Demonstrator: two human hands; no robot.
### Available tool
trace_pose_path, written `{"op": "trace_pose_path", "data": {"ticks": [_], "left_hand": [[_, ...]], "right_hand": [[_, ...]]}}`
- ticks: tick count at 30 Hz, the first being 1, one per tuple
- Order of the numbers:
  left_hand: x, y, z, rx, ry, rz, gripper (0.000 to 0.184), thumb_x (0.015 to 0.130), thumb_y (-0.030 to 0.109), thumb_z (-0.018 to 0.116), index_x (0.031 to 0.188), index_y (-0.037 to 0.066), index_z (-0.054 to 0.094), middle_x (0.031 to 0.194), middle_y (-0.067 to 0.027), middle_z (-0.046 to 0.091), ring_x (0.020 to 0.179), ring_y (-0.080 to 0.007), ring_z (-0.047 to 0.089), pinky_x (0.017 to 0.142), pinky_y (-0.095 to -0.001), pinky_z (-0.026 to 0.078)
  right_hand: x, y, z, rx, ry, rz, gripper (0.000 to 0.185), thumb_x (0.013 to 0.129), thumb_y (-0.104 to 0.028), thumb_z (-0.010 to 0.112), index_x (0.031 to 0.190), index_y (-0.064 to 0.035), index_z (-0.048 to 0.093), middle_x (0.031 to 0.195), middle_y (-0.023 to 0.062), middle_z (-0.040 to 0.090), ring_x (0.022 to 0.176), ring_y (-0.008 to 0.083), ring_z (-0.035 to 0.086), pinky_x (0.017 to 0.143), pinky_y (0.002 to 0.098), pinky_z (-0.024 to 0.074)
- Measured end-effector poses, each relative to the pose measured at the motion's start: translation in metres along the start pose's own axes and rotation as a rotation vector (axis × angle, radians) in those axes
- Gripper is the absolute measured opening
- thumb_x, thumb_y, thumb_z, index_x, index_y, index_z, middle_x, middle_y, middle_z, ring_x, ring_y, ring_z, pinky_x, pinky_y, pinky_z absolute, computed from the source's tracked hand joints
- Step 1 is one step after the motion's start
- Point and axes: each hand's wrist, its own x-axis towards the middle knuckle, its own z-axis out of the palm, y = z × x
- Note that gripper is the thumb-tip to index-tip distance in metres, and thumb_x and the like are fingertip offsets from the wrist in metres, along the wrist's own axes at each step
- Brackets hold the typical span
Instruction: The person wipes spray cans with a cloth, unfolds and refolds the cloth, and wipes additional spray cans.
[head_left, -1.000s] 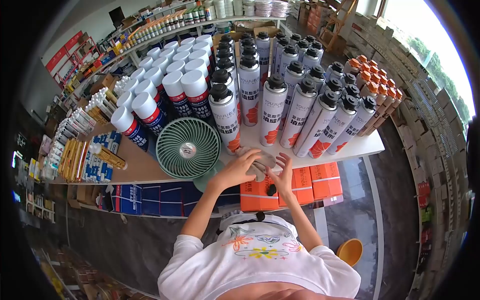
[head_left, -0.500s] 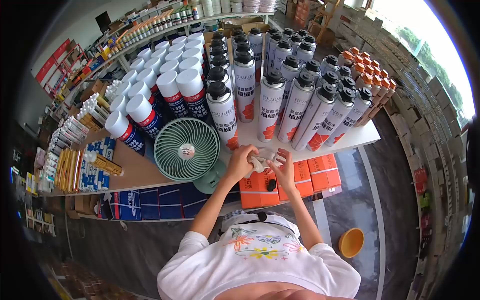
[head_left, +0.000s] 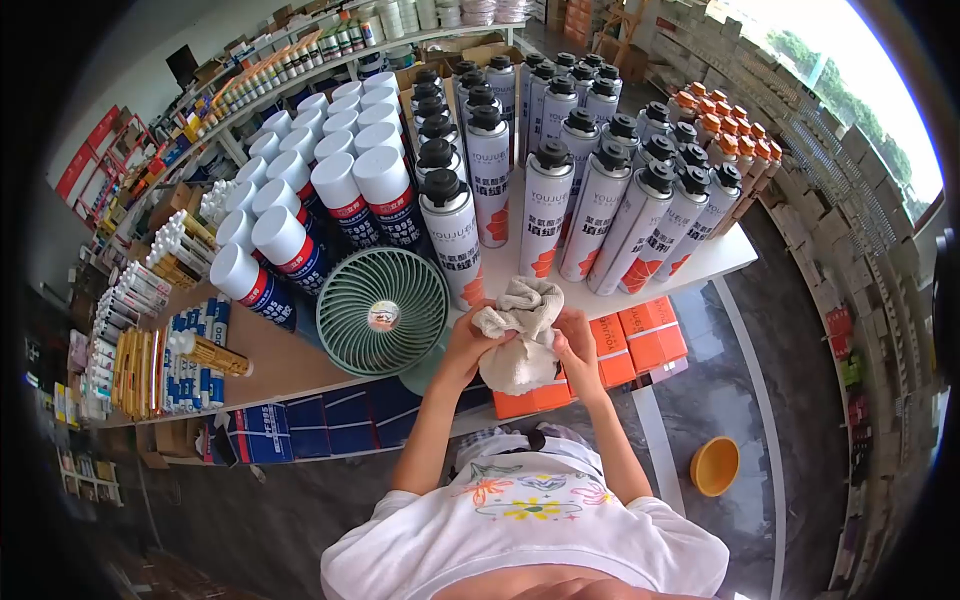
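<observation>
A crumpled off-white cloth (head_left: 522,345) is held in front of the table edge, bunched at the top and hanging lower in the middle. My left hand (head_left: 463,345) grips its left side with the fingers partly behind it. On the other side my right hand (head_left: 577,350) pinches the cloth, thumb in front. Just beyond the hands stand several white spray cans (head_left: 541,215) with black caps and red flower prints. A green round fan (head_left: 383,312) is to the left of my left hand.
Blue cans with white caps (head_left: 287,243) fill the table's left part; brown cans with orange caps (head_left: 745,165) stand far right. Orange boxes (head_left: 650,332) and blue boxes (head_left: 300,428) sit below the tabletop (head_left: 735,252). A yellow bowl (head_left: 715,466) rests on the floor.
The cloth, earlier a small bunch mostly covered by my hands, now shows larger and hangs down between them. Both hands have come slightly nearer, and the view has shifted a little.
</observation>
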Motion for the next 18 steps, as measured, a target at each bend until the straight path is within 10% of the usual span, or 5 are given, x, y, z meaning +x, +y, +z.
{"op": "trace_pose_path", "data": {"ticks": [9,13,18], "left_hand": [[-0.008,-0.013,-0.005,-0.102,0.043,-0.206,0.041,0.093,0.020,0.066,0.125,-0.003,0.056,0.114,-0.0102,0.066,0.101,-0.0150,0.066,0.084,-0.0281,0.053],[-0.016,-0.006,0.005,0.353,0.076,-0.146,0.037,0.092,0.037,0.067,0.099,0.001,0.062,0.072,0.0056,0.051,0.065,-0.0063,0.048,0.058,-0.0254,0.038],[-0.013,-0.008,0.040,0.455,0.225,0.224,0.036,0.089,0.026,0.073,0.107,-0.003,0.062,0.090,-0.0026,0.065,0.082,-0.0087,0.060,0.075,-0.0263,0.049]], "right_hand": [[0.011,-0.024,0.025,-0.058,0.243,0.097,0.028,0.091,-0.016,0.072,0.112,-0.0004,0.061,0.097,0.0022,0.066,0.088,0.0066,0.060,0.076,0.0223,0.0480],[0.019,-0.023,0.022,-0.108,0.273,0.110,0.026,0.090,-0.014,0.073,0.109,-0.0003,0.062,0.094,0.0015,0.065,0.086,0.0058,0.059,0.071,0.0210,0.0479],[0.028,-0.024,0.021,-0.141,0.252,0.086,0.025,0.090,-0.013,0.072,0.108,-0.0002,0.061,0.095,0.0008,0.064,0.084,0.0057,0.058,0.071,0.0215,0.0474]]}}
